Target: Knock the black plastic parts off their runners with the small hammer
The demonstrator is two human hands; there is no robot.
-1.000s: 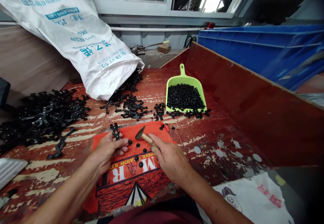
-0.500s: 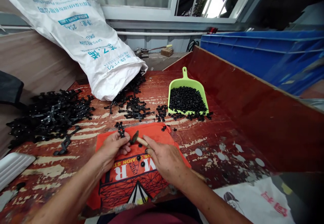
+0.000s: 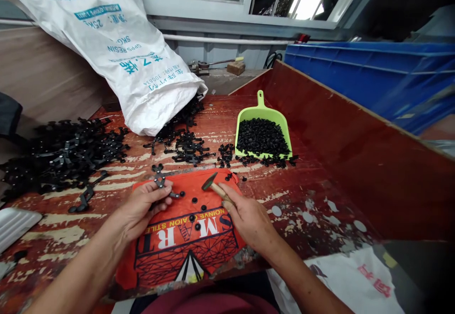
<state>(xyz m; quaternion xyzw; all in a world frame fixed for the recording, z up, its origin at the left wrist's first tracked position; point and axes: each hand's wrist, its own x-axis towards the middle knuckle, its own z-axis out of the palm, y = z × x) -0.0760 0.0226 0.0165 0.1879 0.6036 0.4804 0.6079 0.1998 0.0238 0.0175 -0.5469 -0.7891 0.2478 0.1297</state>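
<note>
My left hand [image 3: 147, 205] pinches a black jointed plastic piece [image 3: 159, 180] above the left part of an orange printed cloth [image 3: 216, 233]. One end of the piece points right, over the cloth. In my right hand [image 3: 245, 212] is a small hammer [image 3: 221, 192], gripped by its wooden handle, with the dark head up and to the left. The hammer and the black piece are apart. Several small round black caps [image 3: 197, 227] lie on the cloth between my hands.
A lime green dustpan [image 3: 260, 110] full of black caps stands behind the cloth. Black jointed parts [image 3: 71, 153] are heaped at left, near a white sack [image 3: 142, 67]. A red-brown board [image 3: 337, 153] and a blue crate [image 3: 373, 77] border the right.
My right hand has drawn the hammer right, away from my left hand. My left hand has moved slightly left, and the black piece now shows a lower end pointing right.
</note>
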